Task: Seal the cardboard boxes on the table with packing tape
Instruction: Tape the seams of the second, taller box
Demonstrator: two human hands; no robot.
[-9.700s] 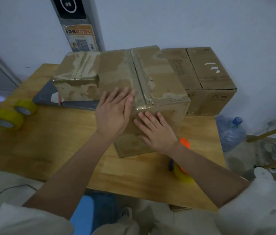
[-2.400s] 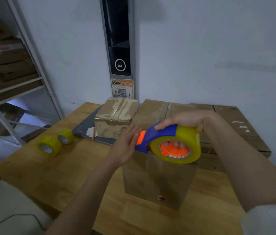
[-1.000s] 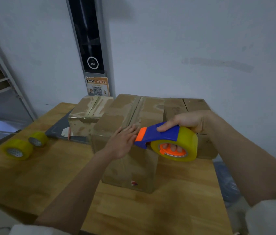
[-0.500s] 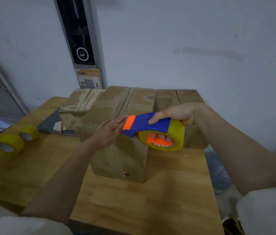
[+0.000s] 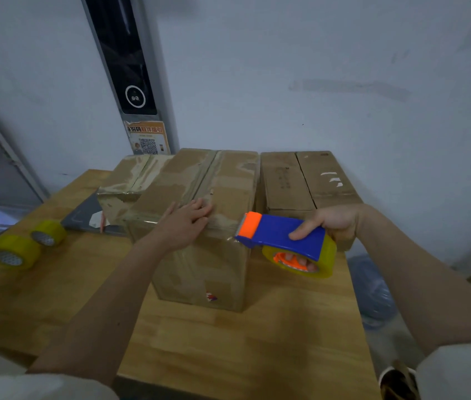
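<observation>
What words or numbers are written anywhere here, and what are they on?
Orange poster on the wall: a row of Chinese characters above a QR code, too blurred to read.
Rear right box: faint dark print on top, too small to read.
Front box: a small red and blue sticker, no words readable.

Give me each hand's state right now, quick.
Left hand: open, pressing flat on the front box.
Right hand: closed on the tape dispenser.

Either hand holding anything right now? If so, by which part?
Right hand grips the tape dispenser: fingers through the roll's core, thumb on the blue top. Left hand holds nothing, resting flat on the box.
</observation>
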